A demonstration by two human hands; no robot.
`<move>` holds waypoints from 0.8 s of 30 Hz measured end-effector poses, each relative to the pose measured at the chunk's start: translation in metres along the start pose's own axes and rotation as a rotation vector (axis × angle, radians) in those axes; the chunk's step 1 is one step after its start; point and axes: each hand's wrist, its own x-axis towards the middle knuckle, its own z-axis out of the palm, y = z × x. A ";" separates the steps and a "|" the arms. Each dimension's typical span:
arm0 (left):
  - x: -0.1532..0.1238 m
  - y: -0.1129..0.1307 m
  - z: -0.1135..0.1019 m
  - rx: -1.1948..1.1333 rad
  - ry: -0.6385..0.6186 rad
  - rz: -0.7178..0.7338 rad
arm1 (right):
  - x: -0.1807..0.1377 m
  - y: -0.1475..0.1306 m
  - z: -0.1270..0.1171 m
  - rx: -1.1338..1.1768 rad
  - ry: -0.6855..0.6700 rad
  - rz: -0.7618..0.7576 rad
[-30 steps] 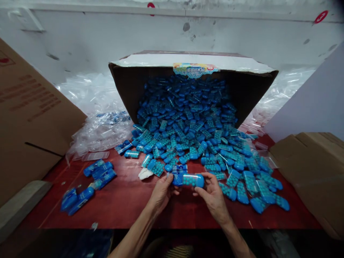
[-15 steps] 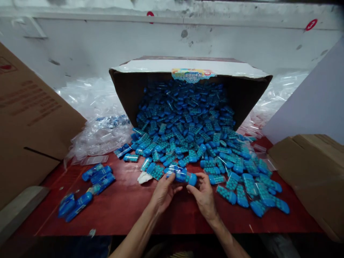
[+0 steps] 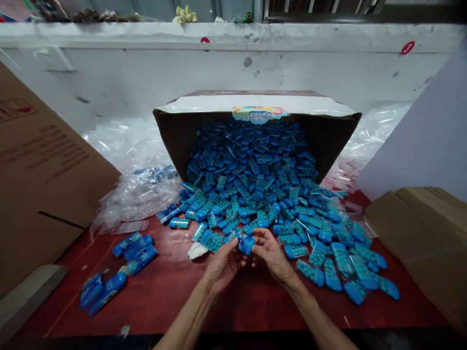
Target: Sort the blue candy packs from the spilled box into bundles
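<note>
Between my two hands is a small blue candy pack with a printed wrapper. My left hand pinches its left end, thumb on top. Fingers of my right hand close on its right end. Just beyond lies a heap of clear, blue-capped candy boxes filled with turquoise balls. They spill from a cardboard carton lying on its side. A crumpled white scrap rests left of my fingers. Several blue wrapped packs lie to the left on the red table.
A tall brown carton stands at the left and a smaller brown box at the right. Clear plastic bags and empty cases are piled behind on the left. A grey bar lies by the left table edge.
The clear, blue-capped end that stuck out on the right has gone into the printed wrapper, and my hands have drawn closer together. The camera view has tilted up slightly.
</note>
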 end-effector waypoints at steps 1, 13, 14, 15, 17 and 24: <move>-0.001 0.001 0.001 0.006 -0.029 -0.011 | 0.001 -0.002 0.000 -0.041 -0.022 -0.019; -0.008 0.002 0.011 0.073 -0.176 -0.040 | -0.001 -0.007 -0.011 -0.104 -0.097 -0.047; -0.008 0.000 0.010 0.070 -0.180 -0.051 | -0.002 -0.009 -0.011 -0.128 -0.110 -0.036; -0.008 -0.003 0.010 0.066 -0.177 -0.057 | -0.004 -0.010 -0.010 -0.170 -0.108 -0.031; -0.009 -0.008 0.010 0.054 -0.143 -0.046 | -0.009 -0.012 -0.008 -0.288 -0.061 -0.052; -0.012 -0.013 0.016 0.137 -0.073 -0.023 | -0.016 -0.010 -0.009 -0.279 -0.035 -0.064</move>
